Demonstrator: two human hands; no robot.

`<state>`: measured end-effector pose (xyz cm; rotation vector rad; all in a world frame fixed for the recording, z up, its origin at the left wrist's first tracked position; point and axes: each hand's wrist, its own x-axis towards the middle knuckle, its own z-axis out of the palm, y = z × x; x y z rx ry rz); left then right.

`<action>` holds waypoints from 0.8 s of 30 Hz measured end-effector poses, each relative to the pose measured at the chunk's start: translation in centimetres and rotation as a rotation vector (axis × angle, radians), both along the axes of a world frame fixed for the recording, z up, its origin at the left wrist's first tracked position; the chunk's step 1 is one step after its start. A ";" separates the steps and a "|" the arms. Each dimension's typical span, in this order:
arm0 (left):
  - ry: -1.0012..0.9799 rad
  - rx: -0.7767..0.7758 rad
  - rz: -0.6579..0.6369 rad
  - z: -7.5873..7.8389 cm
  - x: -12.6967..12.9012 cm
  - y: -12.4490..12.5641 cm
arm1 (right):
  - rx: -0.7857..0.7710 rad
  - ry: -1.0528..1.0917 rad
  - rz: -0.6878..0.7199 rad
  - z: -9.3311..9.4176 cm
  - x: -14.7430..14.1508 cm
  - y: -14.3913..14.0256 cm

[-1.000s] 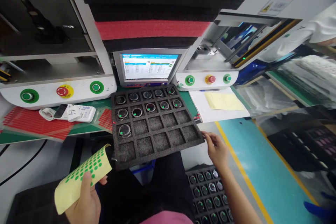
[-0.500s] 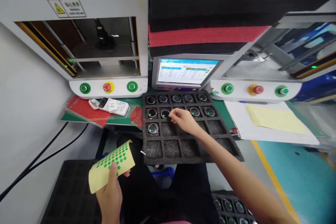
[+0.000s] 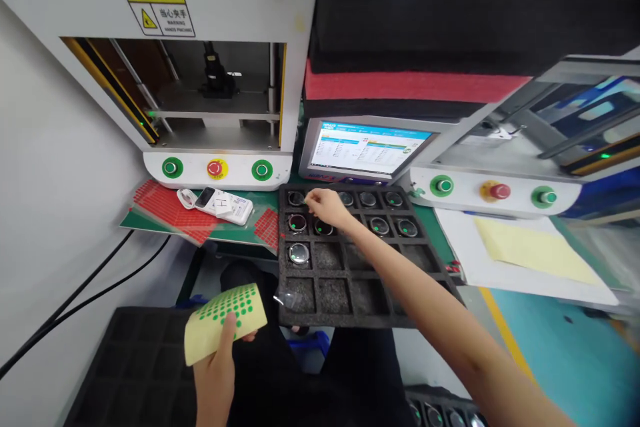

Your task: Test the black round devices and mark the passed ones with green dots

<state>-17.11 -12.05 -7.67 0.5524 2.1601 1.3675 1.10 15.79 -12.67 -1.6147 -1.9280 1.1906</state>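
My left hand [image 3: 219, 363] grips a pale yellow sheet of round green stickers [image 3: 201, 337], thumb on top, and holds it curled left of the foam tray. My right hand [image 3: 327, 205] reaches over the black foam tray [image 3: 327, 317], its thumb and finger pinched; anything between the fingertips is too small to make out. They are beside a round watch-like disc [image 3: 296, 198] in the back row. Round discs fill cells of the two back rows, some hidden by my hand and arm. Several carry green dots, like the disc [image 3: 299, 253] alone in the third row.
Behind the tray stands a monitor [image 3: 370, 150], flanked by two presses with button panels [image 3: 217, 169]. Red sticker sheets [image 3: 165, 207] and a white handheld device [image 3: 225, 205] lie on the left. Papers [image 3: 540, 250] lie right. More foam trays [image 3: 135, 367] sit low at both sides.
My right hand has moved back and left, from the second-row disc to the back row. That second-row disc shows a green dot. My left hand still holds the sticker sheet; the view has shifted slightly.
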 end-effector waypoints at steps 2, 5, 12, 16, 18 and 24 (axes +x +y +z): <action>0.043 -0.004 -0.013 0.5 0.3 0.0 | -0.023 -0.033 0.045 -0.4 -2.4 0.7; 0.046 -0.028 0.039 0.8 0.2 -0.3 | -0.022 -0.099 0.073 -0.8 -3.7 1.5; -0.080 0.036 0.021 0.2 -0.2 -0.3 | 0.007 -0.167 0.080 -1.3 -3.7 1.5; -0.050 0.027 -0.015 0.5 0.3 0.1 | -0.027 -0.131 0.031 -1.6 -4.0 1.9; -0.042 0.033 -0.008 0.7 0.8 0.2 | -0.044 -0.086 -0.009 -1.5 -4.1 2.3; -0.053 0.042 0.017 2.5 3.4 0.3 | 0.155 0.175 -0.133 1.9 -3.7 -2.0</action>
